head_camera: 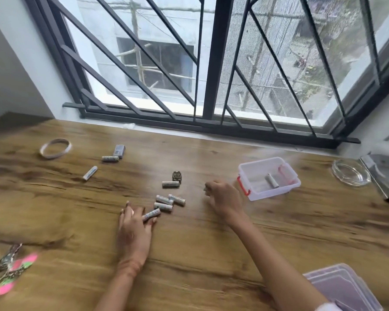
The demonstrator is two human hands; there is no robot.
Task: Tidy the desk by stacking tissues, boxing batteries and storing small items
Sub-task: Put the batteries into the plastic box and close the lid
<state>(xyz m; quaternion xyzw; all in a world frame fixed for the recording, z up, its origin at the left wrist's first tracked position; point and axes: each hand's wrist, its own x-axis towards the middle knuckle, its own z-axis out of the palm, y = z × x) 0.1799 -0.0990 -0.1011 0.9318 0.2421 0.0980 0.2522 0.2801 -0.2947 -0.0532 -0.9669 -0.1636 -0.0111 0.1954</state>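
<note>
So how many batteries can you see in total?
8: one in the clear box, one under the left hand, three clustered beside it, one mid-desk, two far left. Hands may hide more.

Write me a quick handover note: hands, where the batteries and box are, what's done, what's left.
Left hand: fingers on one battery at the near edge of the central cluster.
Right hand: loosely curled between the cluster and the clear box; whether it holds anything cannot be told.
Done: one battery in the box.
Left: the cluster, a battery by the small brown item, two far-left batteries. Tape ring and keys not stored.
</note>
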